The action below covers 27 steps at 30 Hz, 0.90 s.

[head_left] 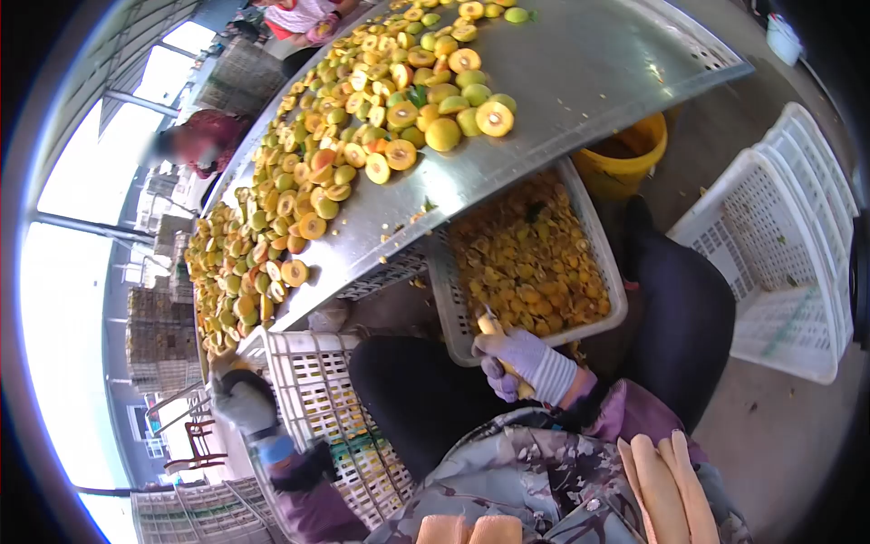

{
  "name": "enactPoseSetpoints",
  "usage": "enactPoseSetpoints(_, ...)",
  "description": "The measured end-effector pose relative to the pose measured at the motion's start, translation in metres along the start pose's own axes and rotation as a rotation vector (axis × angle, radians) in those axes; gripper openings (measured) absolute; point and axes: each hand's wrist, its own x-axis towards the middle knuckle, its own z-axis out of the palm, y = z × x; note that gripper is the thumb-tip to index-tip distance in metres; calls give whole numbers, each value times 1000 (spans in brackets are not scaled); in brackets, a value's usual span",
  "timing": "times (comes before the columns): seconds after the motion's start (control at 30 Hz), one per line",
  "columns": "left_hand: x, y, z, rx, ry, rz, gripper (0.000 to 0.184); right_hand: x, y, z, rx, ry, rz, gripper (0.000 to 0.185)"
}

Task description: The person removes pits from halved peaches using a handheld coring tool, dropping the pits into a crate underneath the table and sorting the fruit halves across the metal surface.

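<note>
My right hand [524,363], in a pale purple glove, is closed around the light wooden handle [494,328] of a small tool. The tool's metal tip points over a white crate [619,313] holding many yellow fruit pieces [530,263]. My left hand [245,399], in a greyish glove, is at the table's near left corner, beside the heap of halved yellow-green stone fruit [313,181], which look like apricots. Motion blur smears its fingers, so whether they hold a fruit is unclear. Many halves show their brown pits.
The fruit lies on a metal table [562,82]. A white slatted crate [340,399] stands by my left leg. A yellow bucket [625,159] is under the table, and stacked white crates [770,245] are at right. Two people [204,140] are across the table.
</note>
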Motion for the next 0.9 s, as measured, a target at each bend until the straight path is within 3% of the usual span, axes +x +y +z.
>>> enactPoseSetpoints(0.03, 3, -26, -21, 7, 44, -95, 38, 3, 0, -4, -15, -25, 4, 18)
enactPoseSetpoints(0.1, 24, -7, -45, 770, -47, -68, 35, 10, 3, -18, -28, 58, -83, 18)
enactPoseSetpoints(0.13, 35, -6, -35, 801, 21, 39, 38, 11, 5, -24, -43, 90, -101, 19)
enactPoseSetpoints(0.17, 54, 32, -18, 600, -126, -194, 41, 9, 3, -25, -92, 105, -103, 20)
enactPoseSetpoints(0.2, 68, 37, 8, 447, -188, -298, 45, 5, 2, -26, -115, 130, -114, 20)
enactPoseSetpoints(0.27, 95, 61, 72, 437, -396, -234, 49, 1, 0, -32, -133, 160, -124, 20)
enactPoseSetpoints(0.3, 102, 31, 118, 258, -371, -38, 50, -5, -6, -30, -128, 196, -150, 21)
enactPoseSetpoints(0.37, 126, 50, 194, 202, -673, -189, 56, -7, -7, -39, -132, 218, -223, 21)
enactPoseSetpoints(0.43, 131, 43, 280, -251, -805, -375, 61, -7, -12, -40, -133, 254, -262, 21)
enactPoseSetpoints(0.5, 138, 26, 351, 2, -862, -112, 71, -7, -17, -39, -131, 300, -292, 21)
enactPoseSetpoints(0.57, 131, 31, 393, 184, -897, -80, 73, -5, -21, -33, -223, 332, -273, 20)
enactPoseSetpoints(0.7, 132, 69, 353, 177, -1115, -132, 68, -1, -20, -26, -287, 346, -283, 18)
enactPoseSetpoints(0.73, 119, 54, 349, -45, -1099, -280, 61, 6, -13, -30, -417, 385, -352, 20)
enactPoseSetpoints(0.77, 104, 86, 307, -660, -1040, -631, 41, 11, -8, -31, -421, 374, -343, 20)
enactPoseSetpoints(0.83, 87, 95, 264, -1052, -1183, -689, 43, 17, 0, -26, -1070, 565, -913, 24)
enactPoseSetpoints(0.87, 62, 106, 245, -1285, -1089, -702, 46, 12, 1, -19, -1169, 573, -881, 29)
enactPoseSetpoints(0.9, 48, 133, 222, -1241, -1067, -703, 50, 9, 1, -10, -1170, 571, -869, 29)
